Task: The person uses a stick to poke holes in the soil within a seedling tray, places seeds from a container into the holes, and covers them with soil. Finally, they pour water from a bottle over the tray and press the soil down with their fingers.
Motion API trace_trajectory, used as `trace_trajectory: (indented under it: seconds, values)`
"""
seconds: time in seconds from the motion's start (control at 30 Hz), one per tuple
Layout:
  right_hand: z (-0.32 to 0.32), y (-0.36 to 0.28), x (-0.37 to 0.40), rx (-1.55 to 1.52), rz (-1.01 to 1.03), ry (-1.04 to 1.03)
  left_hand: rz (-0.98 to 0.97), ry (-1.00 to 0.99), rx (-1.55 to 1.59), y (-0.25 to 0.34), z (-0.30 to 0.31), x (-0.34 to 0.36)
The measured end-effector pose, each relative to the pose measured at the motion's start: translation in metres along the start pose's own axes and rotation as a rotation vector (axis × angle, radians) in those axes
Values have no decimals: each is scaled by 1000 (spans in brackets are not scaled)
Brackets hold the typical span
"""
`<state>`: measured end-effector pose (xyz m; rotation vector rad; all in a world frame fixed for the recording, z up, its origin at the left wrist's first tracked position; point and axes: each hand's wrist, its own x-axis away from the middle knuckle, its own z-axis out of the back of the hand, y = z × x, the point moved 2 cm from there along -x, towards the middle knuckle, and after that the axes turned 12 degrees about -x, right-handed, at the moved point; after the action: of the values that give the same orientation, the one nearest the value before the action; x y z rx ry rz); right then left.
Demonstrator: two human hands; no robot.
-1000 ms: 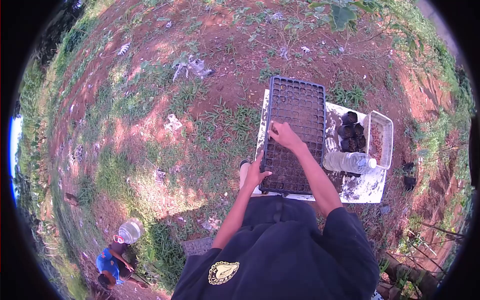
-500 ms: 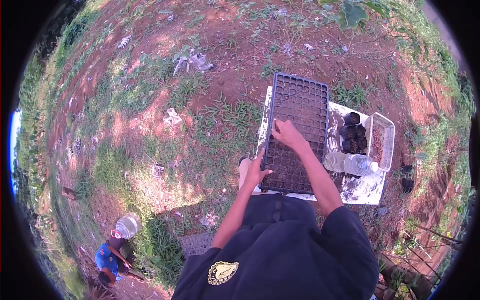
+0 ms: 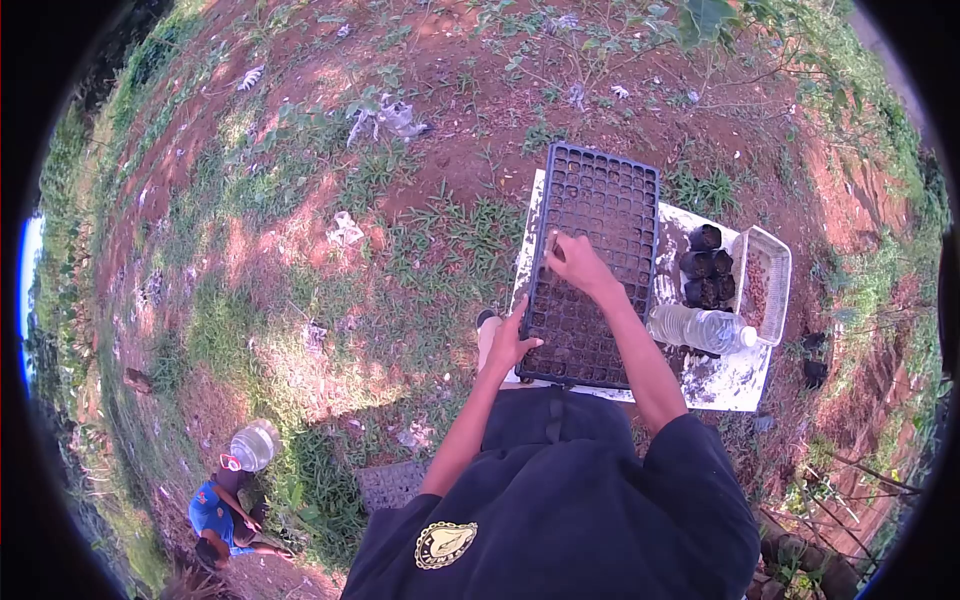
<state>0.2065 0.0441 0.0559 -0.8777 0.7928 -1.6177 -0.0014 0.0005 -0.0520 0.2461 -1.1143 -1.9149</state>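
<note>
Bunched fingertips on my right hand (image 3: 577, 264), down at the left-hand columns of the black cell tray (image 3: 606, 157), and from the head view I can't tell whether anything is pinched between them. Left hand (image 3: 509, 345) now: fingers along the tray's left rim, thumb laid over the cells by the near corner; how hard it presses, I can't tell.

The tray lies at the left of the white table (image 3: 740, 388), its near end by my body, its far end seeming to reach past the far edge. Thin plastic, I'd judge, likely to flex and weighted by dark soil; best held by both long rims, since one corner alone could bend and spill cells.

Over to the right: black pots (image 3: 707, 266) clustered towards the table's far edge, a pale basket (image 3: 784, 290) of reddish bits (image 3: 755, 287) along the right edge. Clear bottle (image 3: 705, 328) lying on its side, just beside the tray, crowding that right rim. My forearm crosses the near cells, hiding some.
</note>
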Motion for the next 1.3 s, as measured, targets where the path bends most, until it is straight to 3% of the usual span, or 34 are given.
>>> trace_trajectory:
  seconds: [0.13,0.33,0.43,0.57,0.63,0.77,0.83,1.07,1.3]
  values:
    - [-24,34,-4,-42,191,80,34,-42,-31,-8,-6,-4]
    - [2,4,6,3,-2,7,21,-17,8,-12,-9,-2]
    - [-17,31,-2,-7,123,69,42,-57,-34,-18,-11,-6]
    - [-14,28,1,45,138,82,138,-114,-81,-13,-7,-7]
    - [-2,22,2,-14,35,47,29,-21,-28,-13,-8,-4]
    - [3,16,4,-63,-38,-1,66,-41,-33,-9,-4,-4]
    - [-12,25,1,-89,140,42,105,-84,-67,-13,-7,-7]
    - [-3,25,6,-14,-28,-13,114,-62,-56,-8,-5,-2]
    - [-20,32,3,20,163,102,63,-63,-72,-13,-9,-6]
